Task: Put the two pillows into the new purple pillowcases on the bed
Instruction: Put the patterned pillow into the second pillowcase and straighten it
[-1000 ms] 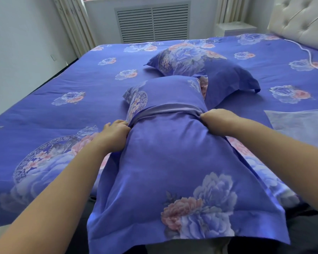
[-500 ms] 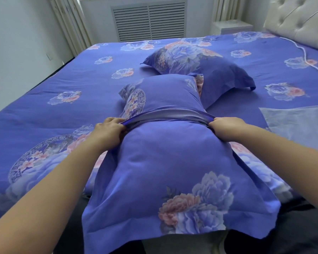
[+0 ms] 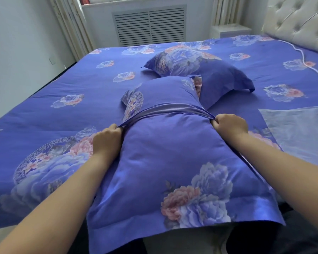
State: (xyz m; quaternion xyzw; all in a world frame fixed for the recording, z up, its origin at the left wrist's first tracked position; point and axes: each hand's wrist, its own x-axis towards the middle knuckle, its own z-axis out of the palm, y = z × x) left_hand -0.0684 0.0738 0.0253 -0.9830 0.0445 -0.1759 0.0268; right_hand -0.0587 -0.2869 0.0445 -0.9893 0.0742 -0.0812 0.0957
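**Both hands gripping the pillowcase band across the near pillow**

Closest to the bed's edge, the near pillow (image 3: 173, 162) lies lengthwise, its lower end hanging a little over the side, covered in a purple pillowcase (image 3: 191, 195) printed with pink and blue peonies. Across the pillow's middle runs a gathered, shinier band of the case fabric, pulled tight from side to side. The left hand (image 3: 106, 142) has its fingers curled around the band's left end, knuckles up, pressed against the pillow's side. The right hand (image 3: 230, 123) is clenched on the band's right end, fabric bunched inside the fist. Beyond the band, the pillow's far half rises plump and smooth.

Just behind it, touching its far right corner, the second pillow (image 3: 196, 70) lies at an angle in a matching case, flange spread out. Both rest on the bed (image 3: 81, 85) with its matching floral cover. To the right lies a pale cloth (image 3: 297, 131); farther off, a tufted headboard (image 3: 297, 19) and a louvred radiator cover (image 3: 151, 24).
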